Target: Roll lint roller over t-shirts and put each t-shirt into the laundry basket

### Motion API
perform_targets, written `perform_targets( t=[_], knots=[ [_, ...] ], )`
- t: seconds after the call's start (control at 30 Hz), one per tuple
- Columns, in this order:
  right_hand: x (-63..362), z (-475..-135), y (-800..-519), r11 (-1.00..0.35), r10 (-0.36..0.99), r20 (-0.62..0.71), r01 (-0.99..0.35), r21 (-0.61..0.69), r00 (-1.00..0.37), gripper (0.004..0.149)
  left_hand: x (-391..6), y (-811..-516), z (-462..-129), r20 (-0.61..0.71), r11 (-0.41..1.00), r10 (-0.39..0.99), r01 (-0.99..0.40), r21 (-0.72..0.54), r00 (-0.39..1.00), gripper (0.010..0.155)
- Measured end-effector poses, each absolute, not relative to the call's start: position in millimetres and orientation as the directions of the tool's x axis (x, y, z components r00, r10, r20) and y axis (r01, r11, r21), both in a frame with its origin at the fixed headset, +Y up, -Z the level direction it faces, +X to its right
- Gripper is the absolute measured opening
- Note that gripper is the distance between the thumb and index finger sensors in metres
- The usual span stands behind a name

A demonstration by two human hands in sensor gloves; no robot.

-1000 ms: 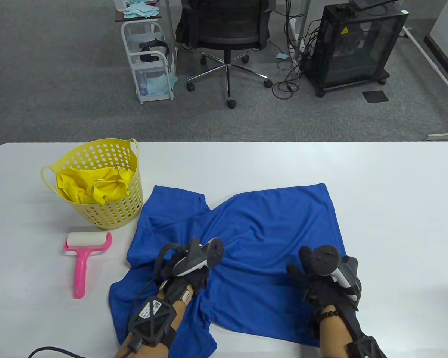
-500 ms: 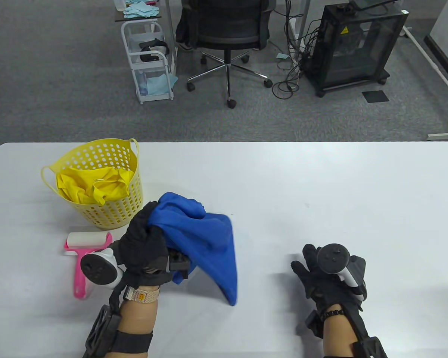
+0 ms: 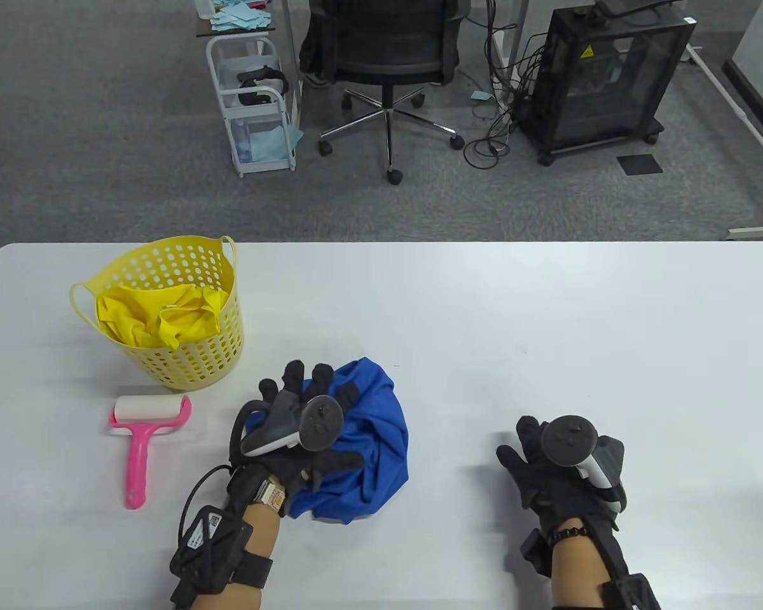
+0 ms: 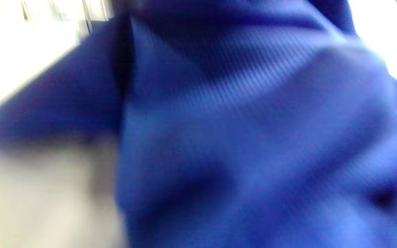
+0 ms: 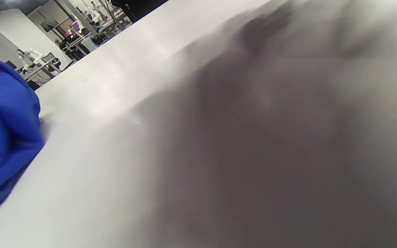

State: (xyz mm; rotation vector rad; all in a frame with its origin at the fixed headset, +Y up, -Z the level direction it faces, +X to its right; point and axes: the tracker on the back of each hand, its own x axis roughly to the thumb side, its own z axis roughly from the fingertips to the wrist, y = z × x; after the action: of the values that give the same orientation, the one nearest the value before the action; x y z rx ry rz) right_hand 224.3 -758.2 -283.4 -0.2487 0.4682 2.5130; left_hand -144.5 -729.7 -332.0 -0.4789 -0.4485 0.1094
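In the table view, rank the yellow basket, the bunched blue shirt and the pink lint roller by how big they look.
1. Basket, largest.
2. Blue shirt, somewhat smaller, partly hidden under the left hand, so this is unsure.
3. Lint roller, clearly smallest.

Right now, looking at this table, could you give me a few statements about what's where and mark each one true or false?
1. The blue t-shirt lies bunched up on the table. True.
2. The laundry basket is empty. False: a yellow garment is inside it.
3. The left hand rests on the blue t-shirt with fingers spread. True.
4. The right hand holds the lint roller. False: the roller lies untouched on the table near the basket; the right hand rests flat on the table.
5. The blue t-shirt is already in the basket. False: it sits on the table to the basket's right.
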Motion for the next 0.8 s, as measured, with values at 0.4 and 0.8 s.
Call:
perform_targets(
  t=[0.4, 0.8],
  knots=[
    [217, -284, -762, -0.811, 0.429, -0.269, -0.499, 0.307, -0.862, 0.077, -137, -767, -350, 0.321, 0.924, -0.017, 0.137, -0.357, 0.947, 0.101],
    [212, -284, -761, -0.796, 0.447, -0.245, -0.508, 0.33, -0.86, 0.073, -182, -718, -338, 0.251, 0.983, 0.184, -0.183, -0.028, 0.95, 0.073]
  ],
)
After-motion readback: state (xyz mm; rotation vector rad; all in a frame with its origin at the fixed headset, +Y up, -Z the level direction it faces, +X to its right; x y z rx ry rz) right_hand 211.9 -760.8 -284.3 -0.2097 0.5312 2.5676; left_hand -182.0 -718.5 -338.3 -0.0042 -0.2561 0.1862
